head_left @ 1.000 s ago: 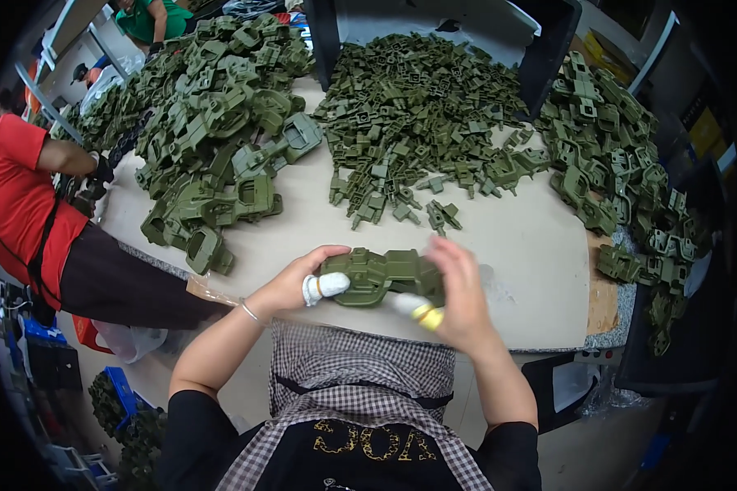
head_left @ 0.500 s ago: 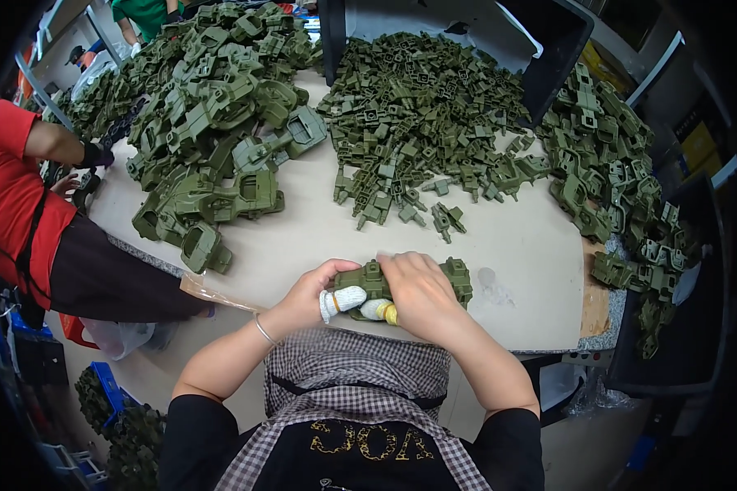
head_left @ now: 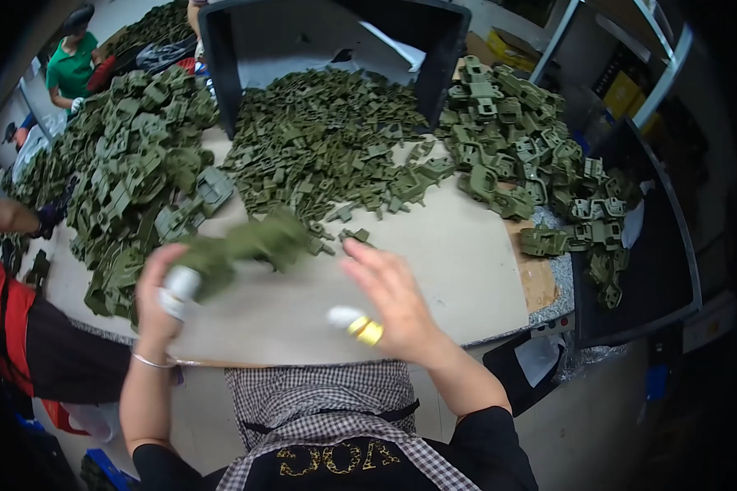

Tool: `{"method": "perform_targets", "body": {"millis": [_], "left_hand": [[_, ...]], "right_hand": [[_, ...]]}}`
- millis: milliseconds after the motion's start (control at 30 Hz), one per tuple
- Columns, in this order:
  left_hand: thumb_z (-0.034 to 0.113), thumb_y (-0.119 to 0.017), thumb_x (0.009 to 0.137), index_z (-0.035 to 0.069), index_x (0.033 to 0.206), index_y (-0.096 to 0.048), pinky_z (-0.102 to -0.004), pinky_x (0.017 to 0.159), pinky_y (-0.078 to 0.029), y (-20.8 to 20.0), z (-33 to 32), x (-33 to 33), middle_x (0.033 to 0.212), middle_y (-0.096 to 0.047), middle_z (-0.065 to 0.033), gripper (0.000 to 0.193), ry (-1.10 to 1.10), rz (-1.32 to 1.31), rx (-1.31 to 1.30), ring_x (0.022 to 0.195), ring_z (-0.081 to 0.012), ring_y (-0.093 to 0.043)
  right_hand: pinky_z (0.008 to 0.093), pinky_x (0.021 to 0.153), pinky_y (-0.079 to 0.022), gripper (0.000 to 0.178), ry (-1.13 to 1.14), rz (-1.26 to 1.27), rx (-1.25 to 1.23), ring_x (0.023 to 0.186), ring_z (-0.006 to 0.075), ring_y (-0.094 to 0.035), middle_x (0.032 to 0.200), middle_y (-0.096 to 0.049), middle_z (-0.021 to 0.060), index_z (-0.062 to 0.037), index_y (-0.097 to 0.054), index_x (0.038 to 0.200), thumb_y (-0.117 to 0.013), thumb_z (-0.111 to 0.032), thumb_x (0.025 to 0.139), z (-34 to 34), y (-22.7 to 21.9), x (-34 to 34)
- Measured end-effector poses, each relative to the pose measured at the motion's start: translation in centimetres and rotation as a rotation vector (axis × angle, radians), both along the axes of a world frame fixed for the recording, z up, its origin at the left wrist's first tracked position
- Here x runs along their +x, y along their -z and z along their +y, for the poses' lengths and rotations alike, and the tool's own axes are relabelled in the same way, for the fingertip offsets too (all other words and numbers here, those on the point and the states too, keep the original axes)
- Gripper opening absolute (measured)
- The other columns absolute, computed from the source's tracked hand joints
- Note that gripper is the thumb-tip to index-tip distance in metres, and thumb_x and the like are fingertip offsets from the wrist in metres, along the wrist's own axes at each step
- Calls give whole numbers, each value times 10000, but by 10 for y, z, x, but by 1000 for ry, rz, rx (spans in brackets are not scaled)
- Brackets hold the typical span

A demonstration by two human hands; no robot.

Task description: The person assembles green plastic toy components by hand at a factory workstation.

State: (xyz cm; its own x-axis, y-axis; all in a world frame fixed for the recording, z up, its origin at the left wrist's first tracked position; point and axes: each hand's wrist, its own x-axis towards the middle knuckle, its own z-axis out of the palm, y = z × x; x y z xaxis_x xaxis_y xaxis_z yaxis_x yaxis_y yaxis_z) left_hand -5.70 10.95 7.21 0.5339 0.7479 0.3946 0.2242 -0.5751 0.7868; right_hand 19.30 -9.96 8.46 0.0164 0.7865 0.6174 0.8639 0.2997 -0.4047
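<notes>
My left hand (head_left: 156,299) grips one end of an olive-green plastic toy vehicle body (head_left: 258,245), lifted above the table and smeared by motion. A white cover sits on that thumb. My right hand (head_left: 397,307) is off the vehicle body, its fingers stretched out and apart, with nothing in it. White and yellow wrapping covers its thumb. Just beyond the right fingertips lies a small green plastic part (head_left: 357,237). Left of the held piece spreads a heap of larger green vehicle bodies (head_left: 131,155).
A dark bin (head_left: 438,65) lies on its side at the back, with small green parts (head_left: 319,139) spilling from it. More green pieces (head_left: 508,123) are heaped at the right, beside a black tray (head_left: 663,237). A co-worker in red (head_left: 4,303) stands at the left edge.
My left hand has carried the vehicle body up and left, away from the table's front edge. My right hand has let go of it and opened. The view has shifted.
</notes>
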Motion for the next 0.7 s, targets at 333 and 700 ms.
{"method": "perform_targets", "body": {"millis": [333, 700], "left_hand": [[47, -375, 876, 42, 1338, -267, -296, 992, -290, -44, 193, -73, 1326, -366, -102, 475, -592, -400, 301, 1185, -203, -383], [103, -521, 832, 57, 1351, -234, -349, 1038, -245, 20, -86, 74, 1378, -288, -126, 595, 352, -367, -599, 1285, -235, -265]], "right_hand": [[392, 875, -371, 456, 1132, -320, -144, 1032, 311, -442, 1161, -444, 163, 0, -466, 1141, -590, -85, 710, -4, 85, 222], [396, 664, -393, 217, 754, -212, 207, 757, 293, -502, 829, -530, 125, -13, -542, 862, -605, -106, 676, 0, 24, 104]]}}
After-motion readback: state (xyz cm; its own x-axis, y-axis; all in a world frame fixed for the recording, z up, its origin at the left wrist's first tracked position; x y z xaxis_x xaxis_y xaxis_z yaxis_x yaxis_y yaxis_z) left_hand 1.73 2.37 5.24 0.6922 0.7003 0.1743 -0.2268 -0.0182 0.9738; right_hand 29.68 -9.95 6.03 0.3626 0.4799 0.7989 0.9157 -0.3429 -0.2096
